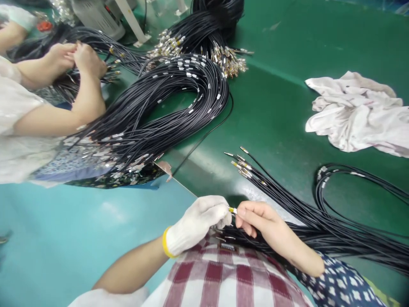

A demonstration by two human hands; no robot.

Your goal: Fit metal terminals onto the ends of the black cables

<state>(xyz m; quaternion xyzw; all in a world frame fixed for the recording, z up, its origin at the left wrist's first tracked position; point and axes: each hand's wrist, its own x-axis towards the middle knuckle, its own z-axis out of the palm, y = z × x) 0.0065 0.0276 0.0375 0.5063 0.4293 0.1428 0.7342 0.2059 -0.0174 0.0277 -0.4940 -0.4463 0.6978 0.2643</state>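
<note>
My left hand (204, 221), in a white knit glove with a yellow cuff, is closed round the tip of a black cable at the table's front edge. Bare, my right hand (260, 217) pinches the same cable just behind its end. Between the two hands shows the cable end (233, 210), with a yellow band and a white sleeve; the very tip is hidden in the glove. Under and beside my right hand runs a bundle of black cables (297, 204). Several of their metal-tipped ends (244, 166) lie on the green table beyond my hands.
A large looped bundle of black cables (204, 70) with white tags lies at left. More cables (220, 25) are heaped behind it. A crumpled white cloth (358, 113) rests on the green table (271, 102) at right. A co-worker's hands (75, 57) work at upper left.
</note>
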